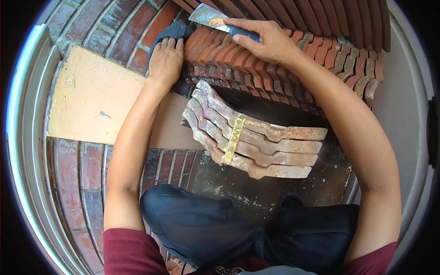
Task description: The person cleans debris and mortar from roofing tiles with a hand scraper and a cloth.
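My right hand [268, 40] is closed round the blue handle of a scraper [211, 19], whose metal blade points left and bears yellowish residue. Below that hand runs a long row of orange roof tiles [247, 57] stacked on edge. My left hand [167, 59] presses on a dark cloth [176, 31] at the row's left end, its fingers partly sunk in the folds. Nearer my legs lies a bundle of several pale, worn tiles [275, 141], with a yellow printed strap [234, 137] across it.
Brown ridged tiles [321, 18] stand behind the row. On the left are brickwork [71, 183], a cream panel [91, 96] and a metal frame [27, 137]. A pale wall [403, 91] curves along the right. Dusty dark floor [220, 183] shows before my knees.
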### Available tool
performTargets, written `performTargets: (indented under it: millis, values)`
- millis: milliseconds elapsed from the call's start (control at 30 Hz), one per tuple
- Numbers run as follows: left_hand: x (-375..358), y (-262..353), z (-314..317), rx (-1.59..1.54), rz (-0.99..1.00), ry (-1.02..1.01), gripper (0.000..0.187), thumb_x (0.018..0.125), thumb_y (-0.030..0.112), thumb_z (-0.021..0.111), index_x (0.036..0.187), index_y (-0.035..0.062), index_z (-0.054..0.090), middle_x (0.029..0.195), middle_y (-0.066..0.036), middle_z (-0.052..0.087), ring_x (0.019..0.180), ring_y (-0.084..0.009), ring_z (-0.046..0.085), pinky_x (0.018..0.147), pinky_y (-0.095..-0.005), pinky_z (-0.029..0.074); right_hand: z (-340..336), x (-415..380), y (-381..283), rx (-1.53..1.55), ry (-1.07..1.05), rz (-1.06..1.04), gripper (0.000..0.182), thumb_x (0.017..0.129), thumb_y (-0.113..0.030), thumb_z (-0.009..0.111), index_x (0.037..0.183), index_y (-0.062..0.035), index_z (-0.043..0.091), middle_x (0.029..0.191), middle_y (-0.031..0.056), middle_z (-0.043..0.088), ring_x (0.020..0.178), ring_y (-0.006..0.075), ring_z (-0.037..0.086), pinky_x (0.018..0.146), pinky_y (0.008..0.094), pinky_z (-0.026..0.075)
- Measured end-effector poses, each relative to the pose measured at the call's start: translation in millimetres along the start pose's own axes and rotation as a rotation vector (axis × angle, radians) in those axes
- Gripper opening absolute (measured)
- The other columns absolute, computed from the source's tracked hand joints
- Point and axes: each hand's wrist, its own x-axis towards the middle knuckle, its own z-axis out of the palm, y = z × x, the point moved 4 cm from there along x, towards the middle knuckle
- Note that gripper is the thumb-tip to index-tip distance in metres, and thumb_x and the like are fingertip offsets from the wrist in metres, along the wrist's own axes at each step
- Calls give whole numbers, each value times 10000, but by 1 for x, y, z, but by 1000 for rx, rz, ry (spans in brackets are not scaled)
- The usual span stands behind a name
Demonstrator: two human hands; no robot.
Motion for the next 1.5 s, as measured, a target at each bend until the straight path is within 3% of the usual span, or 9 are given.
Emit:
performTargets:
  millis: [67,133,333,567,900,1133,1233,1367,1500]
  values:
    - [-2,-2,8,44,-6,107,428,899,85,481,1307,-10,568,1160,-161,623,1118,-296,572,959,-381,436,1,1,0,11,3,-13,435,919,-276,650,1343,-180,628,1091,166,722,957,260,698,879,357,534]
    - [21,-6,15,66,-9,61,417,908,102,474,1297,-9,574,1188,-164,624,1127,-298,573,967,-383,430,2,0,0,70,41,-22,435,872,-303,672,1292,-192,663,1071,197,715,978,347,703,874,388,544]
    - [91,-15,33,84,85,-143,350,921,98,473,1243,43,599,1193,-168,637,1188,-288,568,1015,-389,401,1,-1,0,59,25,12,436,869,-306,677,1290,-192,664,1068,192,718,973,348,704,872,388,544]
    - [33,-3,18,-18,-72,30,439,919,87,473,1350,64,557,1198,-185,630,1210,-294,556,1013,-396,394,1,-1,-1,42,21,21,438,876,-310,670,1297,-189,660,1100,186,716,991,345,702,891,384,539]
    - [64,-12,32,-47,-38,61,342,955,113,427,1233,61,620,1205,-176,651,1179,-302,587,998,-404,399,-1,0,-1,41,-9,19,441,893,-306,658,1320,-198,644,1164,179,704,1053,336,692,938,383,525]
    - [-33,0,-34,-91,-63,-110,229,882,98,532,1058,4,644,1086,-173,684,1064,-310,624,890,-430,449,-2,-2,-4,5,1,42,445,886,-311,664,1316,-198,647,1165,185,702,1052,344,689,934,392,521]
    - [-25,-2,-42,-121,-117,-116,389,833,28,534,1211,-25,609,1077,-183,681,1071,-338,614,879,-452,467,1,-1,-5,7,-7,39,445,887,-314,663,1314,-191,648,1162,191,701,1054,344,687,932,390,518]
    - [6,-13,-15,-106,-13,-29,347,860,50,515,1182,-2,634,1062,-151,698,1080,-338,604,881,-443,476,0,-1,-7,14,0,28,453,889,-317,660,1319,-175,644,1152,199,702,1040,347,687,920,389,516]
    - [43,-15,-2,17,123,-259,300,955,156,475,1098,50,716,1022,-116,727,1124,-309,582,905,-438,455,0,-1,-7,31,-3,17,450,901,-312,660,1324,-158,641,1094,180,715,962,294,689,888,369,514]
